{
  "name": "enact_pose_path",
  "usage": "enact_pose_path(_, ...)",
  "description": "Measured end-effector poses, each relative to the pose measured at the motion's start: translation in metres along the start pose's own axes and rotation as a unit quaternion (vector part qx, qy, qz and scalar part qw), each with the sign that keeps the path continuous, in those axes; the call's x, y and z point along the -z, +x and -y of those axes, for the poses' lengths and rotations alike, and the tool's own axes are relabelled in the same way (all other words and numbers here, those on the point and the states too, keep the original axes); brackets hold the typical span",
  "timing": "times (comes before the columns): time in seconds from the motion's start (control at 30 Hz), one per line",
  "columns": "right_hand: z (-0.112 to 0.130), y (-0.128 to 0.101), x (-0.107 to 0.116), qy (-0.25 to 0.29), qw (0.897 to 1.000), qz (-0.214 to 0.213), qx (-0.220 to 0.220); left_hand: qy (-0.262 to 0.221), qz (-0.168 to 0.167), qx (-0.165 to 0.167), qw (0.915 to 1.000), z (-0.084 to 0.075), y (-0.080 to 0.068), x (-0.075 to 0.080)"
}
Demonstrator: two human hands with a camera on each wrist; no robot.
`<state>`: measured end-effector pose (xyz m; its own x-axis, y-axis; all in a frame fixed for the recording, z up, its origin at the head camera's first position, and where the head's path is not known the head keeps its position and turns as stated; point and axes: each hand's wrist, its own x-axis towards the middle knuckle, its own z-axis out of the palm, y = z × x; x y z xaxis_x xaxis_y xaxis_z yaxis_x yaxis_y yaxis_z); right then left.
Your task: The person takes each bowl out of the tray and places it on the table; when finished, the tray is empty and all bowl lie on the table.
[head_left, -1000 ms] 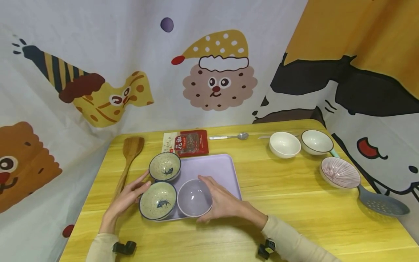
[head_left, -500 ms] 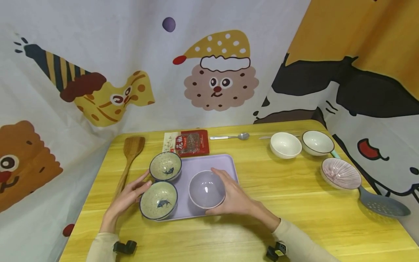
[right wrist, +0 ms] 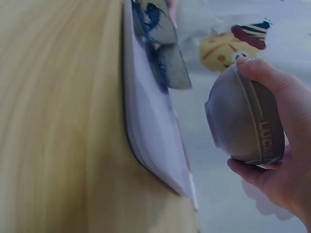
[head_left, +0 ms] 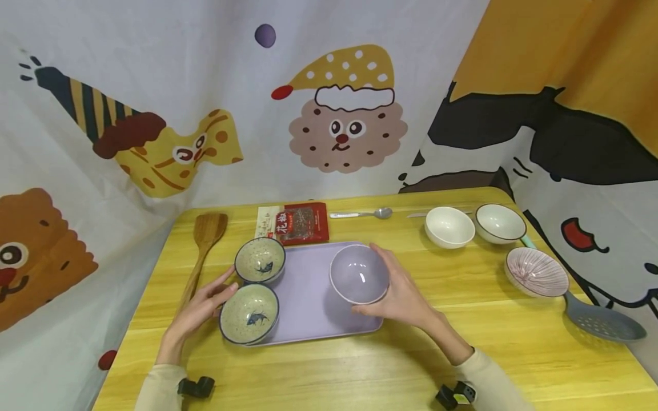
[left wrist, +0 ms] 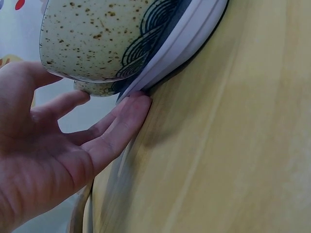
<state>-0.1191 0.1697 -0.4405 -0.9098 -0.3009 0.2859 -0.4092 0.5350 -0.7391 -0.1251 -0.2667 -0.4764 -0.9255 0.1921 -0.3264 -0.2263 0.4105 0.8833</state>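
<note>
Leftmost, the left hand (head_left: 197, 311) lies with relaxed fingers against the lilac tray (head_left: 308, 308) edge beside the near speckled bowl (head_left: 249, 313), gripping nothing. Further right, the right hand (head_left: 406, 297) grasps the smooth, rounded purple bowl (head_left: 358, 273), lifted clear above the tray's right side. Its glossy wall looks slippery; a loose fingertip hold could let it drop onto the hard plastic tray or wooden table (head_left: 514, 342)

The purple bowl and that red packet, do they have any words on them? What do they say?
"LUCK": raised letters round the outside of the purple bowl; the right hand hides whatever follows.
"花椒": white characters on the red packet.
The packet's smaller print is too small to read.
No other writing shows.
</note>
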Motion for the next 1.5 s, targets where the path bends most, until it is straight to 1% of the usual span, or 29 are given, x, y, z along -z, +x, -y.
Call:
enact_pose_path(0.13,-0.003,-0.003,0.015,-0.021,0.999,-0.027,-0.008,0.002,0.000,-0.002,1.0000,0.001,0.000,0.000)
enact_pose_path(0.3,-0.010,-0.011,0.032,-0.017,0.998,-0.060,-0.022,0.006,-0.005,0.000,1.0000,0.004,0.002,0.000)
enact_pose_path(0.4,-0.015,-0.017,0.041,-0.018,0.996,-0.076,-0.040,0.005,-0.010,0.003,0.9999,0.005,0.003,0.000)
enact_pose_path(0.6,-0.024,-0.030,0.056,-0.032,0.991,-0.108,-0.075,0.004,-0.007,-0.004,1.0000,0.005,0.001,0.001)
enact_pose_path(0.9,-0.036,-0.055,0.079,-0.053,0.975,-0.150,-0.154,-0.015,0.007,-0.015,0.9997,0.002,0.001,0.001)
enact_pose_path(1.1,-0.048,-0.073,0.091,-0.095,0.962,-0.178,-0.186,-0.020,0.009,-0.011,0.9997,0.004,0.001,0.001)
enact_pose_path(1.3,-0.063,-0.087,0.098,-0.104,0.952,-0.188,-0.216,-0.018,0.011,-0.011,0.9997,0.005,0.002,0.001)
enact_pose_path(1.5,-0.077,-0.093,0.103,-0.117,0.945,-0.190,-0.237,-0.011,0.009,-0.012,0.9998,0.006,0.002,0.000)
